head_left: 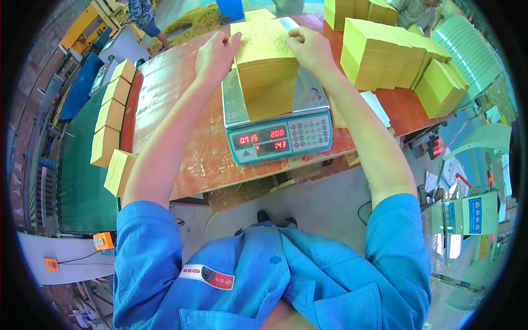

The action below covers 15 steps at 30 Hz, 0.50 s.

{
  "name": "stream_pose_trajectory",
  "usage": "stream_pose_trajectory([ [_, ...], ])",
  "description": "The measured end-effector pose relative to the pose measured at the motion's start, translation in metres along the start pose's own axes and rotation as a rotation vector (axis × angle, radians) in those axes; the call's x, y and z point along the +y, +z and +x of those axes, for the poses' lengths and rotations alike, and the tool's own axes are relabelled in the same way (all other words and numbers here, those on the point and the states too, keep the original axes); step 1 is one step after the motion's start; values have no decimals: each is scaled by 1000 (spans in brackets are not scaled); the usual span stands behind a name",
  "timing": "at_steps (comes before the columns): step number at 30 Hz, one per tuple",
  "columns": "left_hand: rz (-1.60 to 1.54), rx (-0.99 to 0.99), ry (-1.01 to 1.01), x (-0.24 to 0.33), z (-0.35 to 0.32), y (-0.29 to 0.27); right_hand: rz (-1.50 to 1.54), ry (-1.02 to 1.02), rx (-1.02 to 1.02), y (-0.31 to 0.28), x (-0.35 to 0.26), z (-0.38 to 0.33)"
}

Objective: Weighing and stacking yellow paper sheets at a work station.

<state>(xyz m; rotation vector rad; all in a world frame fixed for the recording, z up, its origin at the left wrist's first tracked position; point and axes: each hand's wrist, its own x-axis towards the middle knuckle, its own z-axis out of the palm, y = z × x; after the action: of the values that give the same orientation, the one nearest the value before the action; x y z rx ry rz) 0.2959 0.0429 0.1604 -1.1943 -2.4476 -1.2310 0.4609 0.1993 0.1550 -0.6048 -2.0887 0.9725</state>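
A thick stack of yellow paper (267,82) stands on the metal pan of a teal digital counting scale (279,140), whose red display is lit. At the stack's upper left edge is my left hand (216,56), its fingers curled and the thumb against the paper. My right hand (312,49) pinches the upper right edge with bent fingers. The stack's top sheet shows faint marks. Both forearms reach forward on either side of the scale.
The scale rests on a worn red table (201,165). Yellow paper blocks (113,113) line a green conveyor belt (82,181) at left. Larger yellow stacks (379,58) and white sheets (376,108) lie at right. One person (415,12) is beyond them, another (142,14) far left.
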Motion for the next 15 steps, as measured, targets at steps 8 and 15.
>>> stream_pose_trajectory([
  [8,-556,198,-327,-120,-146,-56,575,148,125,-48,48,-123],
  [15,-291,430,-938,-199,-353,-138,522,696,92,-100,143,-289],
])
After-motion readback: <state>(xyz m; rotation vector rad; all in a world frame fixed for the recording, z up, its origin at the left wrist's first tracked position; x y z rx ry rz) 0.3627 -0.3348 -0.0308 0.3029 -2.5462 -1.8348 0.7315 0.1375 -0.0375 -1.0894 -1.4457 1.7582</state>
